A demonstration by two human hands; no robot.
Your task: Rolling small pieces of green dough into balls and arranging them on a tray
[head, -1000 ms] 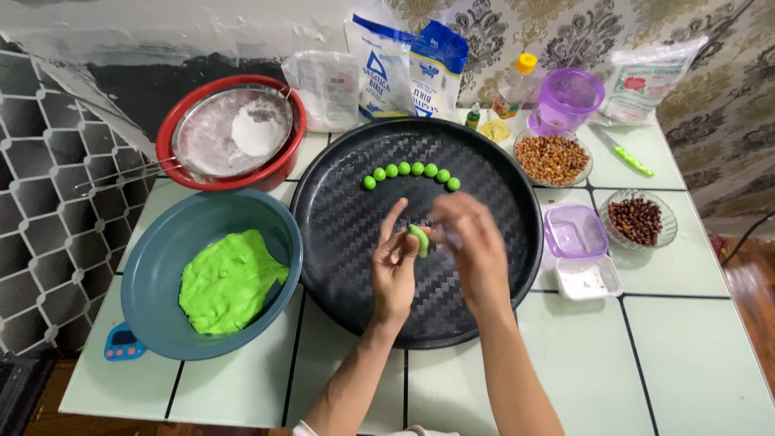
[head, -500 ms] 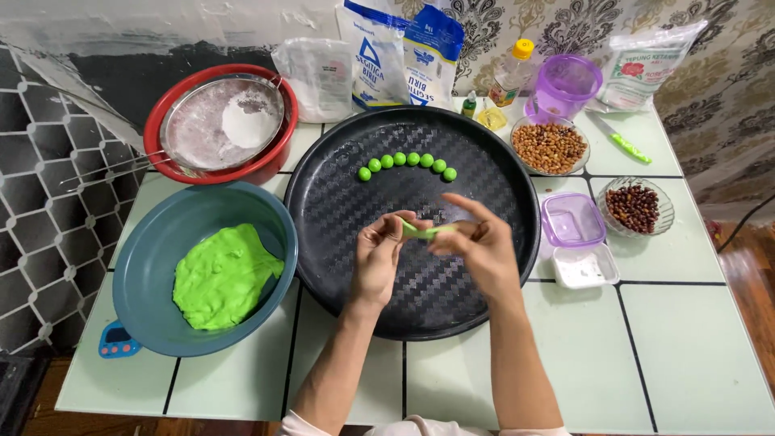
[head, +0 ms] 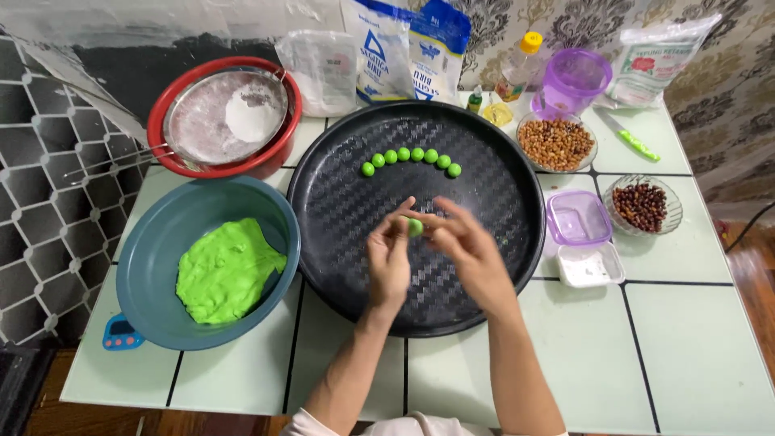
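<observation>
While a metal sieve with white flour sits in the red bowl at the far left, the teal bowl below it holds a slab of green dough. Over the round black tray, the left hand and right hand meet, fingertips pinched around one small green dough ball. Seven finished green balls curve across the tray's far side. Farther right stand a dish of peanuts and a purple lidded container.
</observation>
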